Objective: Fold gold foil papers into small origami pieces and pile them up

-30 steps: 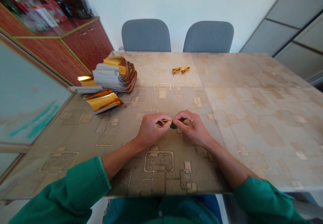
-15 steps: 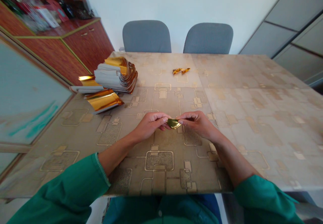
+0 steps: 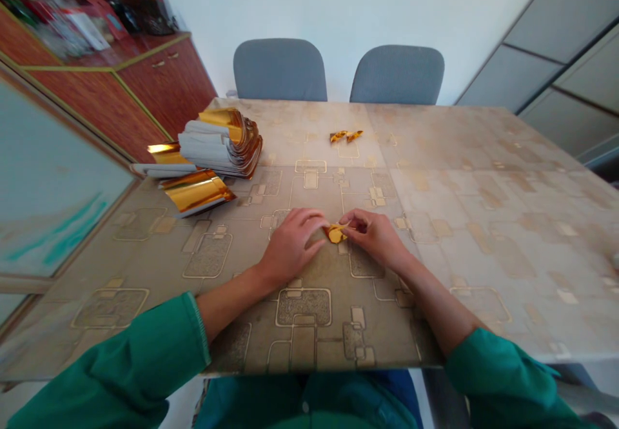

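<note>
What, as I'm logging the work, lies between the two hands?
A small gold piece lies between the left hand and the right hand, which pinches its right end, as the head view shows.

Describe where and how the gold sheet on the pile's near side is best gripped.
Probably by its right corner, pinched with the left hand coming from the right. That thin corner of the gold sheet juts away from the pile over the tablecloth, while its far edge runs up against the pile.
</note>
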Tool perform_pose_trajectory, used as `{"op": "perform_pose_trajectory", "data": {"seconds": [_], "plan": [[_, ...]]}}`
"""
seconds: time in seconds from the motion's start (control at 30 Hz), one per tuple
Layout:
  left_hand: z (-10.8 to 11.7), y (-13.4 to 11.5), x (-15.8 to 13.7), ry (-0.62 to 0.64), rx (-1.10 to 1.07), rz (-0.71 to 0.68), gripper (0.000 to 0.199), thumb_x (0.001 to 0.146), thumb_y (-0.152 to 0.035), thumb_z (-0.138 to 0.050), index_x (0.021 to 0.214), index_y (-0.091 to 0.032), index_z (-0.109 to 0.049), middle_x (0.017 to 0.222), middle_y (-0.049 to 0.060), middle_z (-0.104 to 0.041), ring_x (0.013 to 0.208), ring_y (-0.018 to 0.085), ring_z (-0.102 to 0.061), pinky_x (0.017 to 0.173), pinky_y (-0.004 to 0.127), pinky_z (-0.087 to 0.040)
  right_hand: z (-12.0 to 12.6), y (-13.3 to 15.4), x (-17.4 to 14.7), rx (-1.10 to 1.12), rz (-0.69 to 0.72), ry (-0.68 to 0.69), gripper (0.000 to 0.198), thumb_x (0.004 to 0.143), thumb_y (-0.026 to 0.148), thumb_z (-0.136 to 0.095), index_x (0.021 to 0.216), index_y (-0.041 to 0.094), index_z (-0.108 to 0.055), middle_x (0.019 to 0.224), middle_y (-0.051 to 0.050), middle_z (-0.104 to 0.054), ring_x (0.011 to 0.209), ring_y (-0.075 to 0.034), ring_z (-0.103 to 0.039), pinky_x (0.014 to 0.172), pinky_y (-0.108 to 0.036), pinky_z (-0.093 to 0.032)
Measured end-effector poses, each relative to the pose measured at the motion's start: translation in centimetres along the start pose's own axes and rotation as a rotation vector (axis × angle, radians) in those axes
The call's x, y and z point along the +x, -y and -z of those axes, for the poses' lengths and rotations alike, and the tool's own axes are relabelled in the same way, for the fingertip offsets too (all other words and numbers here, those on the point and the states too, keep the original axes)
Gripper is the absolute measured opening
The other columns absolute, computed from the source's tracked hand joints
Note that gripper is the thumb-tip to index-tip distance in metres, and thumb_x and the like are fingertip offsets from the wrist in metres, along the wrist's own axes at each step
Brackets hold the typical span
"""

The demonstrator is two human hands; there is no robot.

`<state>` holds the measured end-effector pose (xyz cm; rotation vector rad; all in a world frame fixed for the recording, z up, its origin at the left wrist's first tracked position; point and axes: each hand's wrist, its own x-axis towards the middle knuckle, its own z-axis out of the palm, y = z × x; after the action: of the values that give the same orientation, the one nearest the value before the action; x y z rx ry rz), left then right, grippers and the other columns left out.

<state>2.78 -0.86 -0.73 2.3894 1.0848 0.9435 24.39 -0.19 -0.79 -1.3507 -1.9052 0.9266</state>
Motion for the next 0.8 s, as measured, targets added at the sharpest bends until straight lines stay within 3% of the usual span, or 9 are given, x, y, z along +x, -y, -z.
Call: {"op": "perform_pose_trajectory", "data": {"seconds": [0.1, 0.2, 0.37, 0.67, 0.8], "plan": [[-0.3, 0.1, -0.1, 0.114, 0.25, -0.278, 0.017, 0.095, -0.021, -0.056, 0.108, -0.021, -0.067, 0.113, 0.007, -0.066, 0.103, 0.022, -0.06, 0.091, 0.038, -0.049, -0.1, 0.1, 0.0, -0.331, 0.085, -0.042, 0.003, 0.083, 0.017, -0.067, 0.083, 0.021, -0.067, 0.081, -0.003, -0.068, 0.08, -0.019, -0.056, 0.072, -0.031, -0.038], [-0.9, 0.3, -0.2, 0.193, 0.372, -0.376, 0.02, 0.098, -0.022, -0.051, 0.113, -0.02, -0.065, 0.109, 0.006, -0.067, 0.099, 0.02, -0.061, 0.089, 0.036, -0.048, -0.2, 0.4, -0.1, -0.499, 0.118, -0.083, 0.006, 0.082, 0.02, -0.07, 0.087, 0.022, -0.068, 0.097, -0.006, -0.066, 0.095, -0.024, -0.054, 0.078, -0.034, -0.035], [-1.2, 0.0, -0.5, 0.23, 0.406, -0.366, 0.023, 0.099, -0.023, -0.049, 0.116, -0.018, -0.064, 0.108, 0.008, -0.067, 0.102, 0.022, -0.06, 0.091, 0.038, -0.049, -0.3, 0.1, -0.6, -0.476, 0.129, 0.022, 0.006, 0.085, 0.018, -0.067, 0.088, 0.022, -0.065, 0.09, -0.002, -0.063, 0.09, -0.021, -0.055, 0.076, -0.032, -0.033], [-0.3, 0.5, -1.9, 0.313, 0.235, -0.322, 0.041, 0.093, -0.029, -0.057, 0.132, -0.016, -0.055, 0.13, 0.012, -0.06, 0.12, 0.027, -0.055, 0.104, 0.046, -0.044, 0.9, -1.0, -0.3, -0.356, 0.093, 0.045, 0.006, 0.086, 0.016, -0.068, 0.087, 0.022, -0.066, 0.092, -0.002, -0.067, 0.09, -0.019, -0.056, 0.077, -0.031, -0.034], [0.1, 0.4, -1.9, 0.356, 0.25, -0.283, 0.044, 0.092, -0.032, -0.06, 0.134, -0.018, -0.055, 0.135, 0.013, -0.056, 0.123, 0.028, -0.053, 0.108, 0.05, -0.039, 0.1, 0.1, -0.5, -0.478, 0.092, -0.011, 0.005, 0.087, 0.018, -0.065, 0.083, 0.022, -0.066, 0.088, -0.002, -0.067, 0.09, -0.021, -0.055, 0.075, -0.033, -0.031]]}}
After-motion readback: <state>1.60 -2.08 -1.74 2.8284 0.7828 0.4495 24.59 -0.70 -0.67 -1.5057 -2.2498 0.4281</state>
